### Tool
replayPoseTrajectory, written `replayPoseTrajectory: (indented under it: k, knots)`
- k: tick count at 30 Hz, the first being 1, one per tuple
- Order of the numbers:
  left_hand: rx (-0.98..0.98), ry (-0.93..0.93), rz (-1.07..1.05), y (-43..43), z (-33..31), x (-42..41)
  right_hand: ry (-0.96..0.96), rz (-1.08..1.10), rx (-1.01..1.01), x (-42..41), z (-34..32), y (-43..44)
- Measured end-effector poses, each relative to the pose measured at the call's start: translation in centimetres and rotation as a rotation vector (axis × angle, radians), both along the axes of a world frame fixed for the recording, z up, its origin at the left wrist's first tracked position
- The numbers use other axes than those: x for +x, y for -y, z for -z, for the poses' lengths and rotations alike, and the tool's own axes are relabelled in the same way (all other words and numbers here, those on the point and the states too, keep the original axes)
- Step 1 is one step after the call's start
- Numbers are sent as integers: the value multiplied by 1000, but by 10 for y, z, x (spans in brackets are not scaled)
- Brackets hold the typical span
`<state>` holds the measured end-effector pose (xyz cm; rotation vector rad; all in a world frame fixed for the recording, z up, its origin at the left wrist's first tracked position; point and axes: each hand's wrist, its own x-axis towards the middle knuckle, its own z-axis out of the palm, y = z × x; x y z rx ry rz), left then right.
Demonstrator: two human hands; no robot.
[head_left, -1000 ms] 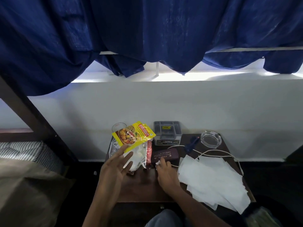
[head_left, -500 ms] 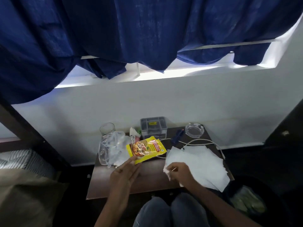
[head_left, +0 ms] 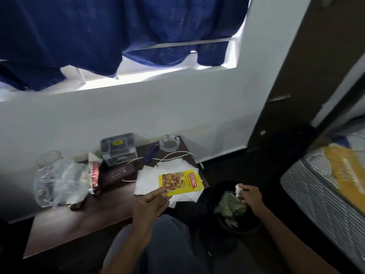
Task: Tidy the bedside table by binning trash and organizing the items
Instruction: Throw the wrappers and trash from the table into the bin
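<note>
My left hand point(head_left: 151, 205) pinches a yellow spice packet point(head_left: 180, 181) by its near left corner, above the right end of the dark wooden bedside table point(head_left: 83, 220). Over a black bin point(head_left: 217, 196) on the floor right of the table, my right hand point(head_left: 249, 196) holds a small crumpled white scrap point(head_left: 238, 189). Green wrappers point(head_left: 230, 209) lie inside the bin. White paper sheets point(head_left: 150, 178) lie on the table under the packet.
On the table stand a glass point(head_left: 48, 158), a clear plastic bag point(head_left: 57, 181), a red foil wrapper point(head_left: 95, 175), a maroon wallet point(head_left: 116, 174), a grey organizer box point(head_left: 118, 148), a blue item point(head_left: 151, 154), a glass ashtray point(head_left: 169, 143) and a white cable point(head_left: 177, 155). A striped mattress point(head_left: 320, 196) lies at right.
My right hand has moved from the table's papers rightward to over the bin, carrying the white scrap. My left hand has carried the yellow packet to the right. The view has swung right.
</note>
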<state>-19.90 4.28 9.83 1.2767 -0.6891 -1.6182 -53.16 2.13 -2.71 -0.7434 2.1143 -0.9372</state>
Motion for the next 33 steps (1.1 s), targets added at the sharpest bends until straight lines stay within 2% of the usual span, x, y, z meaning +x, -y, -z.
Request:
replayPoseTrajectory:
  k: [3,6,9,11,13,15,19,23,25,28,33]
  knots:
    - [-4,34,84,-3,1,-23,126,40,14,-5,-20,-12]
    - [-12,68,135,-3,-1,-42,410,58,-119,6,-52,-18]
    - [-6,97,168,-4,0,-58,730,-166,-87,28,-87,-30]
    - [10,112,193,-5,2,-69,788,-321,-49,38,-98,-37]
    - [30,121,223,-4,5,-79,774,-353,-81,44,-99,-39]
    - [46,124,254,-3,7,-87,710,-295,-126,40,-93,-36]
    - [81,117,251,3,8,-93,636,-2,-191,18,-68,-33]
    - [77,97,275,11,4,-82,366,235,-129,-10,-21,-37]
    - [78,78,280,14,3,-74,280,235,-18,-18,-3,-39]
    - [98,66,245,18,4,-60,324,186,145,-20,11,-38]
    - [124,23,193,26,7,-34,357,130,205,-6,0,-31]
